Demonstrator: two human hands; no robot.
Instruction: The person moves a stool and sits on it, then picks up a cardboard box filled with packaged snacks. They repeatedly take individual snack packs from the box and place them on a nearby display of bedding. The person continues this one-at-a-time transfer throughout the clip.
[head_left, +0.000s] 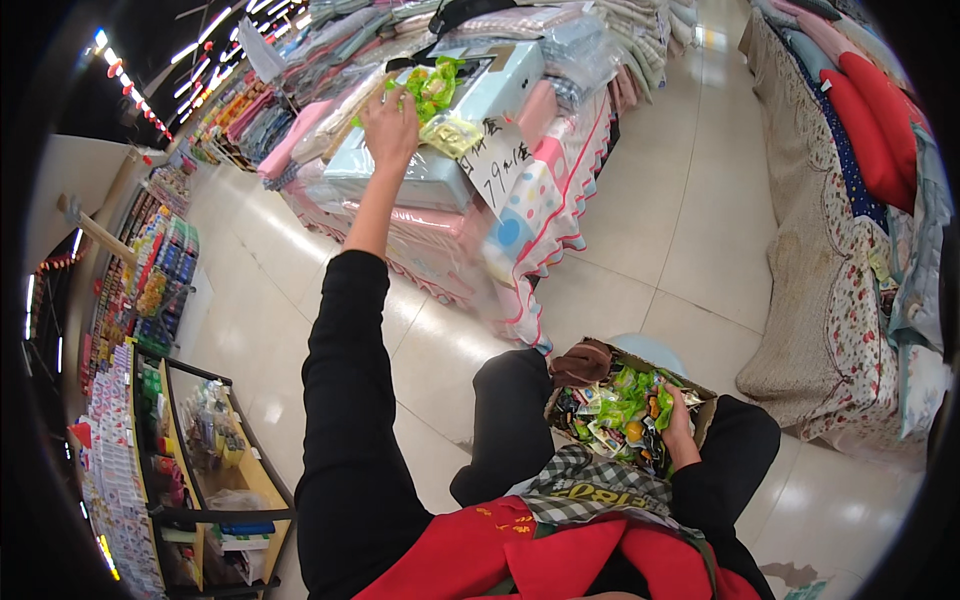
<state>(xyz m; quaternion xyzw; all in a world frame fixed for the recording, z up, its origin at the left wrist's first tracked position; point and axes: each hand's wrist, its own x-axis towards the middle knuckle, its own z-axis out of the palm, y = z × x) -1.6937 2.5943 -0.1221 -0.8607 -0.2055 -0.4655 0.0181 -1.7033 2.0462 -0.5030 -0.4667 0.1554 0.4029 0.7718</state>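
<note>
My left hand reaches out to green-wrapped packets on a light blue package in clear plastic, at the upper middle. Its fingers are at the left edge of the packets; whether they grip one cannot be told. A yellowish packet lies just right of the hand, above a handwritten paper sign. In my lap rests a cardboard box of mixed small wrapped packets. My right hand is at the box's right side, with its fingers around a green packet. Brown cloth hangs over the box's left corner.
Folded textiles are piled around the light blue package on a cloth-draped stand. Another draped table with red cushions stands at right. Store shelves line the left. A pale blue round object shows behind the box.
</note>
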